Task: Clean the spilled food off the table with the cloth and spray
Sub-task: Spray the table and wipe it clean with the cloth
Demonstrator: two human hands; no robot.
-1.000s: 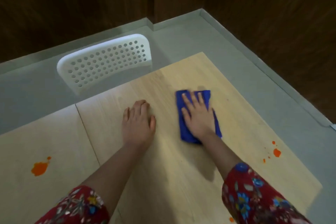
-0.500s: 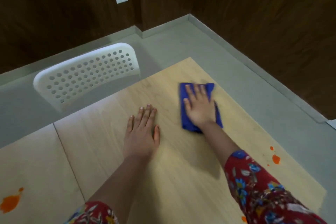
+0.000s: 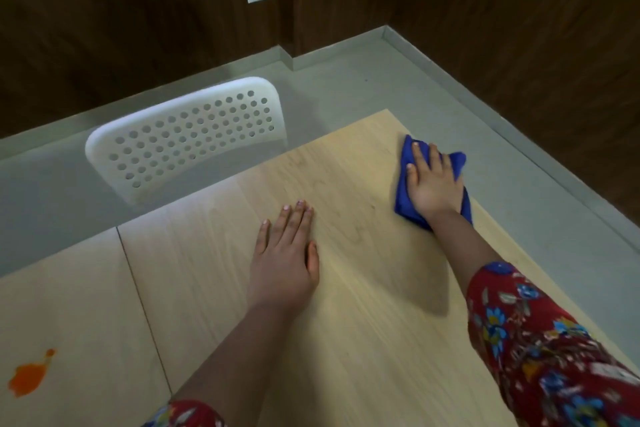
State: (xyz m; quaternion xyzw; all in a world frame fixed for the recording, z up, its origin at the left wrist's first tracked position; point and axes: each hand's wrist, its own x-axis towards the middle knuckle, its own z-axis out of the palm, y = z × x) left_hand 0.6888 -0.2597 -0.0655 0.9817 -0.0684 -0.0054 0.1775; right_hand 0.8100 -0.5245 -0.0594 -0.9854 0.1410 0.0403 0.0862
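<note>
A folded blue cloth (image 3: pixel 403 199) lies on the light wooden table (image 3: pixel 363 322) near its far right corner. My right hand (image 3: pixel 431 184) presses flat on the cloth, fingers spread and straight, covering most of it. My left hand (image 3: pixel 285 262) rests palm down on the bare table top, left of the cloth and apart from it. An orange food spill (image 3: pixel 27 378) stains the table at the near left. No spray bottle is in view.
A white perforated chair back (image 3: pixel 187 135) stands behind the table's far edge. Grey floor (image 3: pixel 519 201) runs beyond the table's right edge to dark wooden walls. A seam (image 3: pixel 142 295) divides the table top on the left.
My right hand has slid the cloth away from me toward the table's far right corner. My left hand stays flat on the table. The orange spots at the right have left the view.
</note>
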